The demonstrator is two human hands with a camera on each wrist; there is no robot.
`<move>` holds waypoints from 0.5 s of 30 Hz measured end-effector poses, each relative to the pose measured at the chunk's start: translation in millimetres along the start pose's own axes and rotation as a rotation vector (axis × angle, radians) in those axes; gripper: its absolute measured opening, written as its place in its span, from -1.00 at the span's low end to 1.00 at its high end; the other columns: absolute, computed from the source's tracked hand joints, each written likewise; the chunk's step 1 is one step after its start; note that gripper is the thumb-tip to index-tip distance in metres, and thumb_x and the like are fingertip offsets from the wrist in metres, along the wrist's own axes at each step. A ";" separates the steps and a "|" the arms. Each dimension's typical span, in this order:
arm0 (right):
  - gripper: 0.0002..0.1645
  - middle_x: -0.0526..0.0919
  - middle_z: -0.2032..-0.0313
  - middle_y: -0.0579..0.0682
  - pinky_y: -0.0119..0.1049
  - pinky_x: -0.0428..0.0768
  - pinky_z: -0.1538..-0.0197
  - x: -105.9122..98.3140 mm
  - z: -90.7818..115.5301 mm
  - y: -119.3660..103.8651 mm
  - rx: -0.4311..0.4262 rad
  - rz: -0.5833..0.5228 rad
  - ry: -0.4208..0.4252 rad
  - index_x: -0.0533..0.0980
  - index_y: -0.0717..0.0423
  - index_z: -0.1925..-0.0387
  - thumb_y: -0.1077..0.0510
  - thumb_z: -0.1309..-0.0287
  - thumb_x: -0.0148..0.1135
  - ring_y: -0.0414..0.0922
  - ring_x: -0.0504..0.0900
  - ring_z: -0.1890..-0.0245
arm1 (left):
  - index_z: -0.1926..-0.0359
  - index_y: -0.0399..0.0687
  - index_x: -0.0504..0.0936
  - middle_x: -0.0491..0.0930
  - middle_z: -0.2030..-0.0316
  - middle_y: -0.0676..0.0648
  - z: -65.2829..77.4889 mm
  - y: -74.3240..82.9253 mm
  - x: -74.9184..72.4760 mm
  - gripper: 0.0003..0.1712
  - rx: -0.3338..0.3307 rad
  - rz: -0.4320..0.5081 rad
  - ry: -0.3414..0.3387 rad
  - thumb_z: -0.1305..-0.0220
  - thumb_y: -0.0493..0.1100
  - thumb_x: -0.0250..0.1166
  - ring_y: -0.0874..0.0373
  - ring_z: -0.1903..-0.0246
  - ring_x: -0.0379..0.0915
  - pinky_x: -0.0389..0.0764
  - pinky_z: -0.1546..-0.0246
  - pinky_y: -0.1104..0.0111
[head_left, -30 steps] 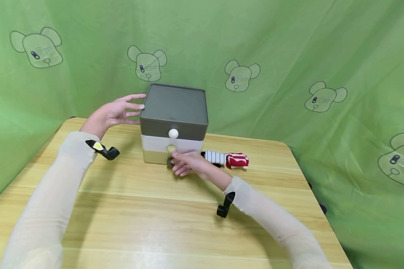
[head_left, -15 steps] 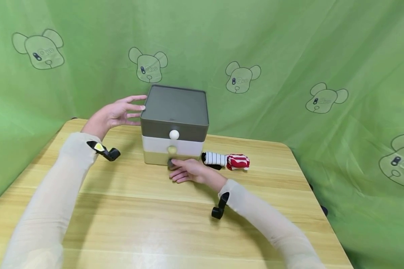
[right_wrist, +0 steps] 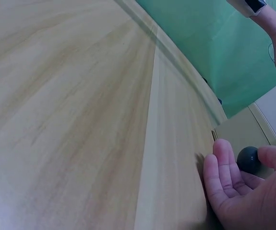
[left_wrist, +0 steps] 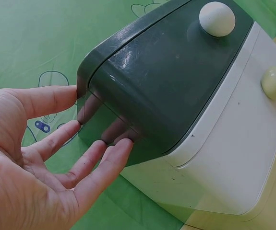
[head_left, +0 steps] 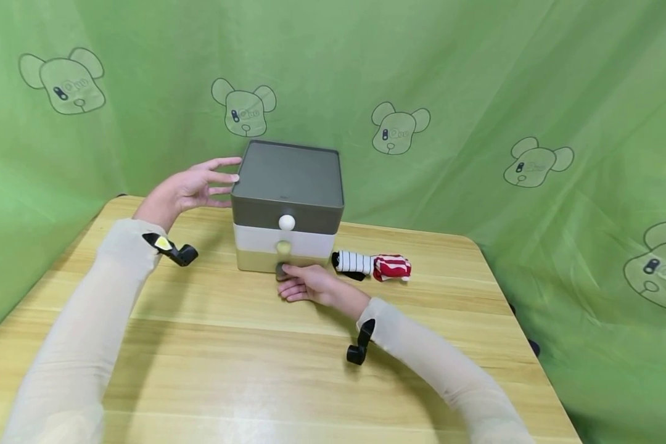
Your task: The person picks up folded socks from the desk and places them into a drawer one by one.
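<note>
A small drawer box (head_left: 291,172) with dark grey, white and pale yellow tiers stands at the back of the table, its drawers pushed in. Each tier has a round knob on its front. My left hand (head_left: 191,187) touches the left side of the dark grey top tier (left_wrist: 162,81) with spread, nearly straight fingertips. At the bottom tier, my right hand (head_left: 313,285) pinches the dark knob (right_wrist: 249,159), the thumb against one side of it. Its other fingers extend below the knob, close over the table.
On the wooden table (head_left: 227,370), a striped white cloth roll (head_left: 354,262) and a red-and-white striped cloth bundle (head_left: 392,267) lie right of the box. A green curtain (head_left: 322,68) with bear faces hangs close behind the table.
My right hand has moved down from beside the pale yellow knob to the dark knob and taken hold of it. The left hand keeps its place on the box.
</note>
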State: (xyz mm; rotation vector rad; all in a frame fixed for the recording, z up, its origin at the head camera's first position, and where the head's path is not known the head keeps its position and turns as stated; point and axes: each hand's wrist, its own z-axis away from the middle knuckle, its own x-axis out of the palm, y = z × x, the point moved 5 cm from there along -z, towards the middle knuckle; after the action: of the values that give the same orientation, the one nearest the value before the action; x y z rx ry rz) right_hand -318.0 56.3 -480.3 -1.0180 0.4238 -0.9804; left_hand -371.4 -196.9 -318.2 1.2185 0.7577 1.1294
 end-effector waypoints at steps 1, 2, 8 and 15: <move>-0.45 0.76 0.44 -0.02 -0.40 0.77 0.25 0.1 -0.4 0.8 -0.001 -0.004 0.002 0.44 0.43 -0.26 0.03 -0.56 0.01 -0.21 0.74 0.45 | -0.63 0.20 -0.04 -0.14 -0.62 -0.17 -0.4 -0.3 0.0 -0.18 0.001 0.001 -0.001 -0.52 -0.28 0.10 -0.18 -0.61 -0.17 0.12 -0.58 -0.13; -0.45 0.76 0.45 -0.02 -0.41 0.77 0.26 0.1 -0.6 1.3 -0.001 -0.008 0.003 0.44 0.43 -0.26 0.03 -0.56 0.01 -0.21 0.74 0.46 | -0.63 0.19 -0.04 -0.15 -0.63 -0.17 -0.6 -0.6 -0.1 -0.18 0.002 0.002 -0.002 -0.52 -0.28 0.10 -0.18 -0.61 -0.18 0.11 -0.58 -0.14; -0.45 0.76 0.46 -0.03 -0.41 0.77 0.27 -0.5 -1.2 2.9 -0.010 -0.017 -0.003 0.43 0.44 -0.27 0.04 -0.55 0.02 -0.21 0.74 0.47 | -0.63 0.19 -0.04 -0.16 -0.63 -0.18 -1.5 -1.8 -0.7 -0.18 0.005 0.003 -0.001 -0.52 -0.28 0.10 -0.20 -0.61 -0.20 0.10 -0.58 -0.15; -0.47 0.78 0.44 -0.01 -0.41 0.78 0.26 -0.5 0.4 4.7 -0.023 -0.018 -0.023 0.46 0.44 -0.23 0.05 -0.53 0.06 -0.20 0.75 0.46 | -0.63 0.22 -0.03 -0.07 -0.61 -0.13 1.2 -0.3 -1.6 -0.17 0.001 0.003 -0.003 -0.51 -0.27 0.12 -0.17 -0.60 -0.14 0.13 -0.58 -0.13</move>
State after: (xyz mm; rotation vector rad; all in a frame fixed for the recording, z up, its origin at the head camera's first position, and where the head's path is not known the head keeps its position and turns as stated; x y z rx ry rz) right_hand -315.7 57.7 -484.1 -1.0543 0.4082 -0.9804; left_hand -370.7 -198.7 -318.4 1.2220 0.7548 1.1294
